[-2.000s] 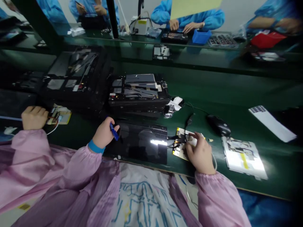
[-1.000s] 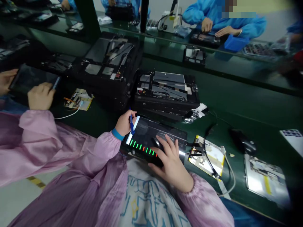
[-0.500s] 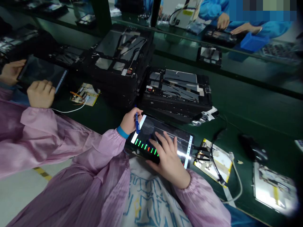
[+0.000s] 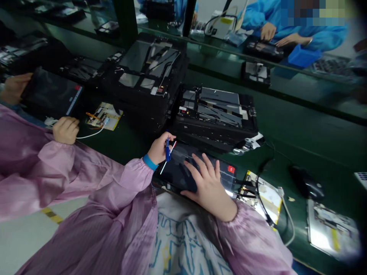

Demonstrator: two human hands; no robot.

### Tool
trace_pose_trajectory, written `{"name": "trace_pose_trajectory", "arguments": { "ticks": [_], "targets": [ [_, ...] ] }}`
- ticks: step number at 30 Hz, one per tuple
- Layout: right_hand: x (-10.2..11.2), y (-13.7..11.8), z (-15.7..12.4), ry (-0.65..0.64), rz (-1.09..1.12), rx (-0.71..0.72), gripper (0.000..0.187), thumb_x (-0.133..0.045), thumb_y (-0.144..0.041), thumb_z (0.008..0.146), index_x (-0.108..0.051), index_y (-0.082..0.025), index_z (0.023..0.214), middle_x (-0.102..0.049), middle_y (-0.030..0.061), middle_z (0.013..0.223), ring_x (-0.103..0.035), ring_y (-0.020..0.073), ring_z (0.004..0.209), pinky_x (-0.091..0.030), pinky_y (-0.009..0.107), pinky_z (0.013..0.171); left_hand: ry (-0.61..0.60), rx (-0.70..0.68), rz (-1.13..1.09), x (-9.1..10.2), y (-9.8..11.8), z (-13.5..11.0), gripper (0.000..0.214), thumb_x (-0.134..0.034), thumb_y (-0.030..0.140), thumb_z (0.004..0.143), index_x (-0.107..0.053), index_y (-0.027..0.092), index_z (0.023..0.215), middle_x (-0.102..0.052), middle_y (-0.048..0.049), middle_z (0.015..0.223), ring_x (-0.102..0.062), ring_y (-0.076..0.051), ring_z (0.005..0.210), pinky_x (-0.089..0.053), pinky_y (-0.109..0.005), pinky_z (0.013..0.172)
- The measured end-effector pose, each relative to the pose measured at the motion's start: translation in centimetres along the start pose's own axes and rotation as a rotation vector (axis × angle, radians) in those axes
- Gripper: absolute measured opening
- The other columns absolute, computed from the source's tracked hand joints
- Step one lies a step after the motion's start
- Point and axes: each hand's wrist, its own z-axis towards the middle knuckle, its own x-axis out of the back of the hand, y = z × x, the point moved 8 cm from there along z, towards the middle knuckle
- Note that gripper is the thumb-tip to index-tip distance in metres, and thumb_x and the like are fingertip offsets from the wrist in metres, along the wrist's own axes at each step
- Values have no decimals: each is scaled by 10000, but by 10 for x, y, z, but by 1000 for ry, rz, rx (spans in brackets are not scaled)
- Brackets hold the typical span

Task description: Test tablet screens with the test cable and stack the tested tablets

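A tablet-like touchscreen [image 4: 180,168] lies at the bench's near edge; its display is mostly dark, with a red patch at the right and a thin white strip at the left. My left hand [image 4: 161,148], with a blue band at the wrist, is closed around a blue pen [image 4: 168,149] at the screen's left edge. Whether those fingers also grip the screen I cannot tell. Over the screen spreads my right hand [image 4: 208,182], fingers apart and holding nothing; contact with the glass is unclear. Black cables join the screen's right side to a circuit board with yellow edges [image 4: 271,202].
Stacked black display panels [image 4: 218,110] stand right behind the screen, beside a taller stack [image 4: 151,65]. A mouse [image 4: 308,183] and a silver board [image 4: 329,225] lie to the right. At left, a co-worker's hand [image 4: 66,130] is near another tablet [image 4: 53,93].
The screen's green and red marks have given way to a dark display with a red patch. My right hand has shifted slightly right and up. The co-worker's near hand has moved off their tablet.
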Motion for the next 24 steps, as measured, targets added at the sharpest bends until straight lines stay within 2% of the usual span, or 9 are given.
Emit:
{"name": "trace_pose_trajectory", "arguments": {
  "ticks": [2, 4, 8, 11, 15, 19, 21, 24],
  "targets": [
    [-1, 9, 14, -4, 34, -4, 706, -620, -524, 783, -423, -175, 1364, -399, 150, 1447, -260, 378, 1382, -178, 663, 1085, 2, 2, 7, 0, 1, -1, 242, -454, 48, 683, -446, 207, 865, -656, -96, 1115, -630, -216, 1059, -457, -360, 915],
    [-6, 22, 35, -8, 94, -29, 608, -557, -509, 833, -464, -158, 1321, -483, 154, 1369, -351, 351, 1332, -250, 622, 1077, 7, -1, 8, 0, 1, -2, 235, -455, 52, 690, -441, 209, 865, -655, -96, 1127, -635, -211, 1045, -462, -357, 910],
    [-20, 39, 83, -25, 306, -49, 364, -531, -298, 860, -550, -126, 1181, -607, 156, 1179, -542, 280, 1138, -430, 466, 984, 11, 6, 6, 2, -1, -3, 225, -445, 58, 711, -449, 216, 872, -660, -81, 1144, -635, -198, 1048, -459, -353, 919],
    [-22, 38, 109, 8, 376, -45, 301, -532, -152, 816, -556, -139, 1116, -650, 110, 1084, -596, 228, 1032, -473, 375, 921, 2, 26, -35, 3, -3, -3, 204, -448, 66, 716, -462, 217, 852, -673, -66, 1135, -636, -201, 1054, -460, -359, 925],
    [-18, 34, 128, 69, 394, -77, 291, -511, -46, 759, -583, -172, 1011, -673, 46, 873, -620, 190, 862, -495, 321, 810, 22, 51, -74, 7, -3, -2, 169, -459, 83, 720, -471, 211, 828, -691, -67, 1082, -643, -213, 1038, -464, -371, 917],
    [-5, 34, 123, 101, 427, -76, 266, -502, -47, 770, -618, -189, 963, -667, 26, 806, -611, 172, 814, -500, 301, 780, 28, 67, -80, 9, -2, -2, 141, -460, 98, 741, -472, 210, 827, -691, -65, 1070, -639, -214, 1048, -452, -389, 943],
    [6, 38, 107, 134, 488, -62, 227, -502, -100, 805, -636, -206, 955, -672, 25, 837, -616, 166, 832, -510, 304, 794, 29, 61, -108, 9, -1, -2, 138, -461, 97, 746, -467, 208, 829, -682, -76, 1093, -629, -218, 1082, -437, -401, 972],
    [24, 52, 66, 184, 557, -79, 158, -509, -215, 853, -659, -219, 900, -676, 38, 849, -632, 175, 809, -530, 328, 771, 18, 54, -170, 9, 2, -2, 150, -460, 79, 733, -455, 204, 816, -670, -90, 1101, -608, -227, 1135, -416, -422, 1006]
  ]
}}
